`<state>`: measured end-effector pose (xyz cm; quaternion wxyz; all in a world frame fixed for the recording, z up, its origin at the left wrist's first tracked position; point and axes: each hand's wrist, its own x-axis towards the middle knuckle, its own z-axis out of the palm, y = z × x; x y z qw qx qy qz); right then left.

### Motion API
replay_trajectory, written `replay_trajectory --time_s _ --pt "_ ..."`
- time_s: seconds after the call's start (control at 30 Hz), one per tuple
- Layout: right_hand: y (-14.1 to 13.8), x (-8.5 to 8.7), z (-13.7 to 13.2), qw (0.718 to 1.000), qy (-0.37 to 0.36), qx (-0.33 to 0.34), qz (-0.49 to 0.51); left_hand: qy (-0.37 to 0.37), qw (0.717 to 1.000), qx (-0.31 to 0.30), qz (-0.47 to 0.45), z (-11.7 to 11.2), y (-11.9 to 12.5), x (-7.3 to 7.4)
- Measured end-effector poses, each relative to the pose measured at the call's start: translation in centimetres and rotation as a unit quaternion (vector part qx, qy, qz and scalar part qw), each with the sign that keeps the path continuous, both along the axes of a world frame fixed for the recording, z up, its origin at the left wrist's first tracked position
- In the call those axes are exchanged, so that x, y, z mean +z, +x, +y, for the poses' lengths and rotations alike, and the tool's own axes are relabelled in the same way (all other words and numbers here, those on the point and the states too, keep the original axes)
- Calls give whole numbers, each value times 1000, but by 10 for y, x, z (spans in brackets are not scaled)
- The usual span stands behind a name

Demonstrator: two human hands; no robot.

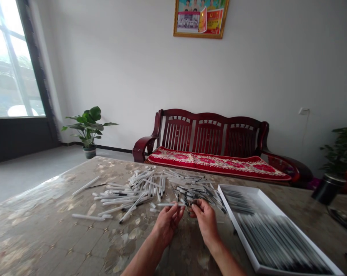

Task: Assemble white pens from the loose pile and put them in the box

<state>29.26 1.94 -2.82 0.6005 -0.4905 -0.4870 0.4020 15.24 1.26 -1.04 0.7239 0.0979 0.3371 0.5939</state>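
My left hand (170, 220) is closed on a white pen (166, 204), which lies roughly level across its fingertips. Close to the pen's right end, my right hand (204, 217) pinches a small dark piece, perhaps a pen cap; my fingers partly hide it. Just beyond both hands spreads a loose heap of white pens (144, 183) with dark ends. Behind my right hand lie more pens and dark pieces (200, 188). To the right is a white box (237, 234) with rows of dark, slim pens (280, 237) laid side by side, blurred.
The table (47, 237) has a patterned cover. A stray pen (87, 217) and a thin dark refill-like stick (95, 186) lie at left. Cables (342, 218) and a dark pot (329, 188) with a plant are at right. A wooden bench (208, 132) stands beyond the table.
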Motion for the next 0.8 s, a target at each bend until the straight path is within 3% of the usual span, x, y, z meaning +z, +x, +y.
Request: replay_trajectory --time_s 0.27,0.57,0.8 --pt "-10 9 -10 998 -13 3 56 2 1000 -1 -3 -1 2 -3" --pt "-8 4 -10 999 7 -32 -13 18 1000 -3 9 -3 6 -3" --pt "-8 -2 -11 988 76 -47 -123 54 997 23 48 -4 9 -10"
